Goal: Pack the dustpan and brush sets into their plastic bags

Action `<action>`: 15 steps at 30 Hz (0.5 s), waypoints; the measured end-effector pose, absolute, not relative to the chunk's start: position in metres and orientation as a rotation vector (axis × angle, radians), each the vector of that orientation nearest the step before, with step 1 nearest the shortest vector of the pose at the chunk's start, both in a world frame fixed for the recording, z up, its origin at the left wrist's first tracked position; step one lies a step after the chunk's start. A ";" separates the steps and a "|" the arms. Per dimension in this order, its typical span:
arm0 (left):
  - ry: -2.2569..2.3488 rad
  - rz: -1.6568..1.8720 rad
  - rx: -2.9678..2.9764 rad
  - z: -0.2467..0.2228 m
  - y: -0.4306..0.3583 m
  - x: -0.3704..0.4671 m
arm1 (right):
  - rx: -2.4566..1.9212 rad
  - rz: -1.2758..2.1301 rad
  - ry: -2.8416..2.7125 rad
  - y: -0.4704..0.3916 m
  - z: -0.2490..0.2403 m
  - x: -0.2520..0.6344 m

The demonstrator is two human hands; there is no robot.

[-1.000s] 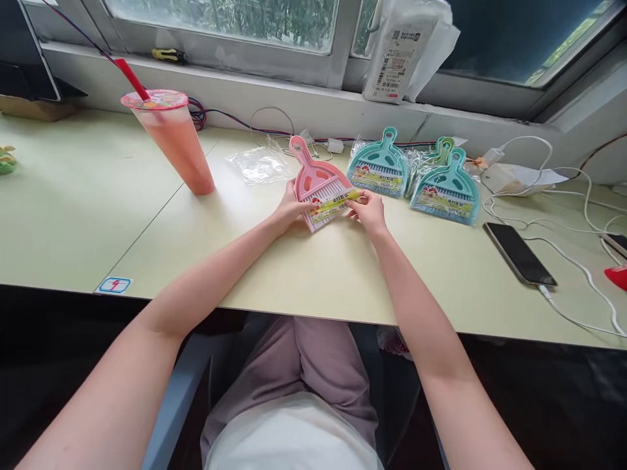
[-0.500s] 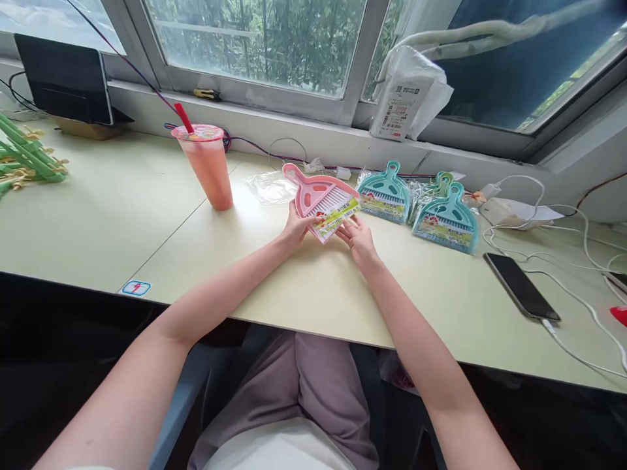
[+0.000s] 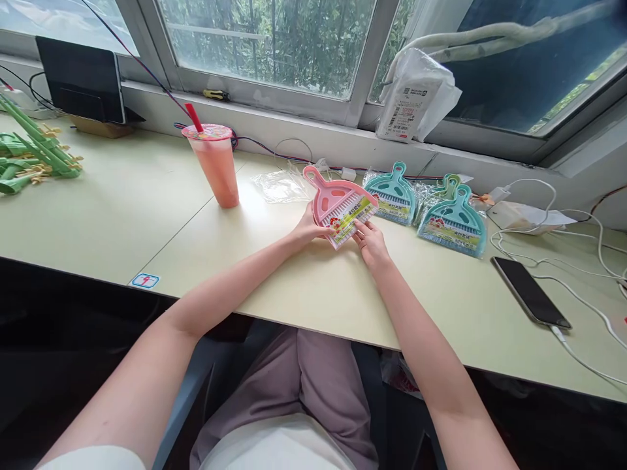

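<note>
A pink dustpan and brush set [image 3: 334, 194] with a printed label is held tilted above the table, its handle pointing up and left. My left hand [image 3: 312, 226] grips its lower left side, thumb across the front. At the lower right edge, my right hand [image 3: 371, 243] holds it by the label with closed fingers. Just right of it lie a teal dustpan set [image 3: 393, 189] and a second teal dustpan set [image 3: 454, 219], both in clear wrappers. A green dustpan handle [image 3: 449, 186] shows between them. Behind my left hand is a crumpled clear plastic bag [image 3: 281, 186].
An orange drink cup [image 3: 215, 166] with a red straw stands on the table [image 3: 161, 170] at left. A charging phone [image 3: 530, 290] and white cables lie at right. Green stalk-like pieces [image 3: 39, 153] and a black tablet [image 3: 81, 79] are far left. A screwdriver [image 3: 216, 94] rests on the sill.
The whole view has shifted slightly, so things on the table appear further right. Both hands still hold the pink dustpan set, which sits a little further right against the teal ones.
</note>
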State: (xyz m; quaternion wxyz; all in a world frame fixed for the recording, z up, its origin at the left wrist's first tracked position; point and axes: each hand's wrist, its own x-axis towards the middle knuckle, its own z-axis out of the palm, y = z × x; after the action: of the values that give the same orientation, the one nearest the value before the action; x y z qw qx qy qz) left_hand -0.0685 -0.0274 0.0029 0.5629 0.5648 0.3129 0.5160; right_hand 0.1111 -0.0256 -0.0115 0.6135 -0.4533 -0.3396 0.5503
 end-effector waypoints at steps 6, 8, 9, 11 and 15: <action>0.908 1.167 1.374 0.001 -0.017 -0.073 | -1.023 1.199 -0.808 -0.025 -0.008 0.122; 1.086 1.236 1.526 -0.001 -0.007 -0.084 | -1.003 1.172 -0.817 -0.024 -0.008 0.126; 1.193 1.258 1.655 -0.001 -0.002 -0.091 | -0.994 1.157 -0.822 -0.024 -0.008 0.127; 1.394 1.255 1.929 -0.003 0.006 -0.105 | -0.984 1.135 -0.822 -0.023 -0.009 0.130; 1.618 1.144 2.242 -0.008 0.014 -0.122 | -0.989 1.136 -0.797 -0.022 -0.011 0.133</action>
State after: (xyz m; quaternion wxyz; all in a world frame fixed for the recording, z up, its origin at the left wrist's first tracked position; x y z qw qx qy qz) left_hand -0.1216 0.0144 -0.0075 0.0744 0.7472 0.5392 0.3813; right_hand 0.1329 -0.0215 -0.0109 0.6584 -0.4368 -0.3521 0.5017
